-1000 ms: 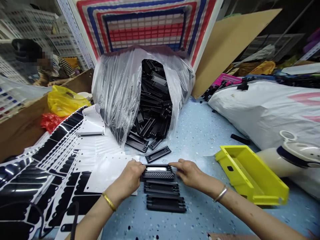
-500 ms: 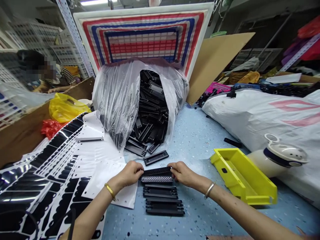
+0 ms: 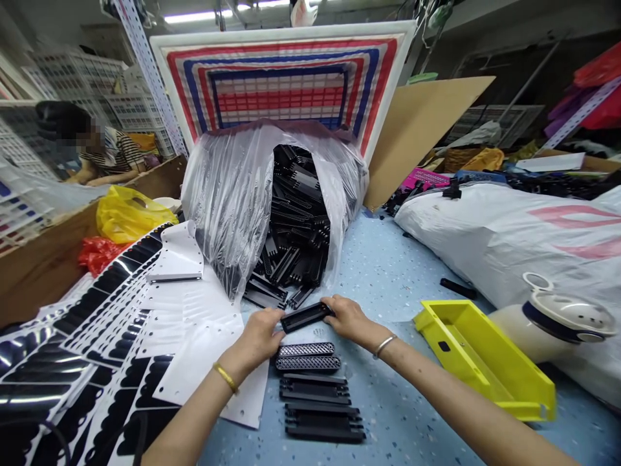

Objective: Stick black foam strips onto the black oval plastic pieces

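A long black plastic piece [image 3: 305,318] with a recessed middle lies slightly aslant in front of the bag, its two ends between my hands. My left hand [image 3: 264,334] pinches its left end, and the fingers of my right hand [image 3: 347,317] close on its right end. Just below, two black pieces with a shiny crosshatched face [image 3: 307,356] lie side by side. Closer to me are further black pieces [image 3: 315,389] and another group [image 3: 324,424] with notched ends, in rows. A clear plastic bag [image 3: 223,200] spills many more black pieces [image 3: 295,220] toward my hands.
Black-and-white sticker sheets [image 3: 101,349] cover the left side. On the right stand a yellow bin [image 3: 485,362], a cream lidded bottle [image 3: 528,320] and a large white sack [image 3: 509,226]. A striped-lined crate [image 3: 281,32] is tipped behind the bag. Another person [image 3: 114,152] sits far left.
A crosshatched piece now lies beside the first one, with my hands off it. Both hands have moved forward to the loose piece by the bag and hold its ends.
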The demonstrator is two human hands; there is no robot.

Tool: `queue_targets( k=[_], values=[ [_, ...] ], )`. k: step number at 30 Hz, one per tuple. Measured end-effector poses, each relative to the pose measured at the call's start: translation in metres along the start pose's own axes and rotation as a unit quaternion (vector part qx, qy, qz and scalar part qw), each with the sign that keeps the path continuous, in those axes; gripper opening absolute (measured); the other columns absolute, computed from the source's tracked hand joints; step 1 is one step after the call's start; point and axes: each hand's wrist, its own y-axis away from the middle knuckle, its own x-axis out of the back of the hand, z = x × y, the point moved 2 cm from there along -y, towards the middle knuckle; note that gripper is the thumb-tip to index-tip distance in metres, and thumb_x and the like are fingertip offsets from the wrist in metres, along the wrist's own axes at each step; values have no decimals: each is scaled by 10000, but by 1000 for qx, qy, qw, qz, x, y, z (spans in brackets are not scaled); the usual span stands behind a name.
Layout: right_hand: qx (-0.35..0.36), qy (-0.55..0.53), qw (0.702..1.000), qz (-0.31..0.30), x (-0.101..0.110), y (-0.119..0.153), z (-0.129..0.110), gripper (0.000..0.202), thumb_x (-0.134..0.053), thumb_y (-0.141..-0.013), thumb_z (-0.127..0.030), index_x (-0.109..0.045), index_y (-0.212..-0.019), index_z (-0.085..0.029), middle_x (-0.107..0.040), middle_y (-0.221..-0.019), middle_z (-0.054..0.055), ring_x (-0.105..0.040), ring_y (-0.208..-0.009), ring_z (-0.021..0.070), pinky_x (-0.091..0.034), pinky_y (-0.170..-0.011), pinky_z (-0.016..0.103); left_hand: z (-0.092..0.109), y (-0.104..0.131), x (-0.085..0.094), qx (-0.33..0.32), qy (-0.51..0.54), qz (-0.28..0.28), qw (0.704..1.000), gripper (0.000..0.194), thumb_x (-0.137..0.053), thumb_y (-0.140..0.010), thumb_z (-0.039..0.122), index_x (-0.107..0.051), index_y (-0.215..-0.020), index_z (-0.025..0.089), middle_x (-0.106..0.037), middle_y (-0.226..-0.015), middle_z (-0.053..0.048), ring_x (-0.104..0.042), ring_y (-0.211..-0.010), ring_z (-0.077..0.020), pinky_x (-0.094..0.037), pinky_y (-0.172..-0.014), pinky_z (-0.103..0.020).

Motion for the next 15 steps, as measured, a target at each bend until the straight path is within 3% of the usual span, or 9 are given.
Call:
queue_targets(
  k=[4, 7, 10, 13, 15],
  values=[
    [16, 1, 1000, -24, -3, 3, -3, 124, -588, -852, -192, -692, -910, -157, -683, -872, 91, -604, -817, 214, -404, -732, 280, 5, -16, -5, -3, -23, -31, 999, 212, -608, -784, 153, -703, -973, 138, -722, -940, -122, -654, -897, -267, -474, -801, -342],
    [32, -23, 998, -54, -7, 13, -7, 255, -508, -909, -225, -651, -705, -168, -634, -670, 41, -551, -653, 163, -372, -627, 253, 3, -14, -5, -13, -24, -53, 998, 135, -583, -818, 205, -709, -800, 160, -711, -767, -81, -650, -752, -238, -460, -697, -315],
    [44, -51, 995, -70, -10, 17, -12, 380, -468, -923, -237, -561, -560, -175, -541, -536, 2, -462, -544, 130, -341, -562, 245, -1, -9, -3, -32, -20, -68, 997, 223, -555, -837, 204, -674, -650, 178, -681, -664, -48, -625, -665, -199, -436, -641, -286],
    [47, -76, 994, -55, -6, 21, -13, 394, -446, -931, -266, -555, -563, -178, -527, -528, -8, -453, -538, 127, -347, -560, 242, -3, 2, 2, -34, -21, -56, 998, 266, -497, -875, 184, -663, -667, 172, -684, -698, -59, -625, -687, -197, -449, -668, -291],
    [36, -88, 995, -28, 0, 33, -8, 379, -414, -944, -291, -607, -639, -176, -575, -585, 8, -496, -578, 141, -368, -582, 250, -1, 19, 6, -32, -21, -10, 999, 240, -474, -896, 194, -674, -767, 162, -695, -788, -87, -635, -769, -219, -469, -727, -319]
  ],
)
